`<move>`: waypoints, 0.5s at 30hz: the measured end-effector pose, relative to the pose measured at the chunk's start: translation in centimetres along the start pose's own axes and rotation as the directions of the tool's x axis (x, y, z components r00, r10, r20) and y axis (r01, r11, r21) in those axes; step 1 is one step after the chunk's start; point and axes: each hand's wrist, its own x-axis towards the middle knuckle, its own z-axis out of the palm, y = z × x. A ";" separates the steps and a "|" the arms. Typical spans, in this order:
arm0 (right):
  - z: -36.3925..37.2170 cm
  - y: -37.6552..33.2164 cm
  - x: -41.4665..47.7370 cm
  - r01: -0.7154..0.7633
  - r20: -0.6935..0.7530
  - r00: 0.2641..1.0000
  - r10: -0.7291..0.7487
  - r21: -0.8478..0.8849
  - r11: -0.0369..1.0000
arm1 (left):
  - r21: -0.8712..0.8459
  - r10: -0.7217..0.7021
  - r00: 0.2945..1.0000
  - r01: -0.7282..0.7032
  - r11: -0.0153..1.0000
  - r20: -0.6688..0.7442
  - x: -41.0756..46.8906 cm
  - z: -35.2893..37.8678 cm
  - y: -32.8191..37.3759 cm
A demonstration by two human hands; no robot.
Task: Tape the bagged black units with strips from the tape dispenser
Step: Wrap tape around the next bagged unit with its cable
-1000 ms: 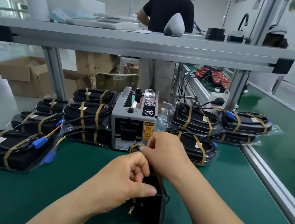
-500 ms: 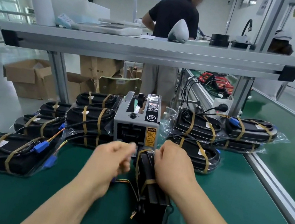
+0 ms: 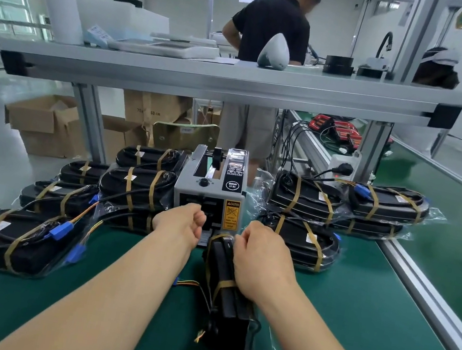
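Note:
A bagged black unit (image 3: 228,304) stands on its edge on the green mat, with two tan tape bands round its far end. My right hand (image 3: 261,265) grips its top edge, fingers curled over it. The grey tape dispenser (image 3: 211,193) sits just behind it. My left hand (image 3: 181,223) is at the dispenser's front outlet with thumb and fingers pinched together; the strip itself is hidden behind my fingers. Coloured wires (image 3: 189,283) stick out from the unit's left side.
Taped bagged units are piled left of the dispenser (image 3: 134,188), at the near left (image 3: 17,239) and on the right (image 3: 308,201). An aluminium rail (image 3: 432,306) borders the mat on the right. A metal shelf (image 3: 209,78) spans overhead; a person stands behind it.
My left hand has left the unit and moved forward to the dispenser's outlet. My right hand has kept its hold on the unit, which now stands a little closer to the dispenser.

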 end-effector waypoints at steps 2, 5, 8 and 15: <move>-0.1 0.0 0.0 -0.014 0.014 1.000 0.014 0.009 1.000 | -0.009 0.031 0.998 -0.031 0.999 -0.054 0.2 0.1 -0.3; -0.2 0.2 0.0 -0.004 0.024 1.000 0.005 -0.055 0.998 | -0.030 0.139 0.990 -0.140 0.990 -0.011 -0.6 -0.4 -0.8; -0.1 0.6 0.1 -0.009 0.042 0.999 0.011 -0.053 0.999 | 0.067 0.183 0.950 -0.206 0.976 0.252 -1.9 -2.4 -0.6; 0.1 1.0 0.4 -0.074 0.087 0.994 0.062 0.142 0.987 | 0.451 -0.014 0.729 -0.409 0.793 0.684 -5.3 -5.0 0.8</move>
